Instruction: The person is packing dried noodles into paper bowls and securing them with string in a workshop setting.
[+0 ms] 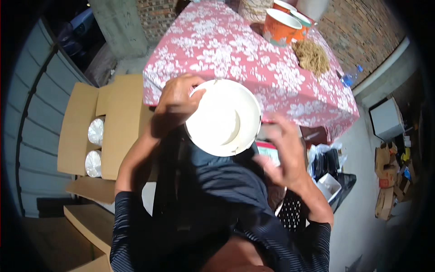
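Observation:
A round white bucket (248,111) is in front of my body, at the near edge of the table, with its bright white inside facing up. My left hand (177,97) grips the bucket's left rim, thumb over the edge and fingers on the outside. To the right of the bucket, my right hand (286,152) is held apart from it, fingers spread and smeared by motion, with nothing seen in it. Below the bucket, the outer wall and base are hidden. A flat item with a red edge (268,147) shows partly between the bucket and my right hand.
A pink floral cloth covers the table (204,45). Orange buckets (282,29), a tan fibrous bundle (311,56) and a plastic bottle (352,77) are toward its far right. An open cardboard box (120,122) with wrapped stacks (95,131) stands left; bags and cartons (387,177) lie right.

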### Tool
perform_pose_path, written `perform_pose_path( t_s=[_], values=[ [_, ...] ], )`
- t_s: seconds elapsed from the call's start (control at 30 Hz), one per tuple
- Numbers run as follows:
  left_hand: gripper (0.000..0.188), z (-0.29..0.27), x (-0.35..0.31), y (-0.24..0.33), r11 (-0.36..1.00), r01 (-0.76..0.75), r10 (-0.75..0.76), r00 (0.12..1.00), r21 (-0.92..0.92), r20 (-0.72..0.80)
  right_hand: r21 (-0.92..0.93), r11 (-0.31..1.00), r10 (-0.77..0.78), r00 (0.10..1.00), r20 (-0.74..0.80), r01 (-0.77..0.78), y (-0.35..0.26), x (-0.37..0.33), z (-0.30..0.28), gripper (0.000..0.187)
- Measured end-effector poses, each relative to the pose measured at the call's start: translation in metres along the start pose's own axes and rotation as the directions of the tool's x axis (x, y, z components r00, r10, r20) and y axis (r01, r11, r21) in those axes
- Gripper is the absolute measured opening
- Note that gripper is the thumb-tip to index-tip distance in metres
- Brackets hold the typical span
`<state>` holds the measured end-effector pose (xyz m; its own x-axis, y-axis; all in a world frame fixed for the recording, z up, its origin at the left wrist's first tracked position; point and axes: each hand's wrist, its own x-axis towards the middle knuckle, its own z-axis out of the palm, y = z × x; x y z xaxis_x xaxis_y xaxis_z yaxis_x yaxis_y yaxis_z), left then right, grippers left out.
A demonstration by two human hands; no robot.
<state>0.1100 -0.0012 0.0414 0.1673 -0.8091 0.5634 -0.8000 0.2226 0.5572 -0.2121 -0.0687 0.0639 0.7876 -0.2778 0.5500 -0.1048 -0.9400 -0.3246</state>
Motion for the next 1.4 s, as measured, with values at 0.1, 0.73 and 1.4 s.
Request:
perform_pose_path(
  t_s=[0.1,0.73,1.4],
  values=[
    [0.017,-0.009,0.024,-0.013,0.991,0.13,-0.127,0.99,-0.035,0.068,-0.059,0.98,-0.185,0.98,0.068,0.189,0.003,0.03,0.021,0.041],
    [0.012,0.067,0.09,-0.155,0.854,0.374,-0.452,0.877,-0.361,-0.162,0.768,0.64,0.361,0.871,-0.333,0.029,0.37,0.498,-0.113,0.03],
    [0.018,0.058,0.127,-0.134,0.662,0.546,-0.615,0.788,-0.514,0.044,0.706,0.554,0.795,0.531,-0.293,-0.441,0.526,0.542,-0.127,0.009]
  ],
)
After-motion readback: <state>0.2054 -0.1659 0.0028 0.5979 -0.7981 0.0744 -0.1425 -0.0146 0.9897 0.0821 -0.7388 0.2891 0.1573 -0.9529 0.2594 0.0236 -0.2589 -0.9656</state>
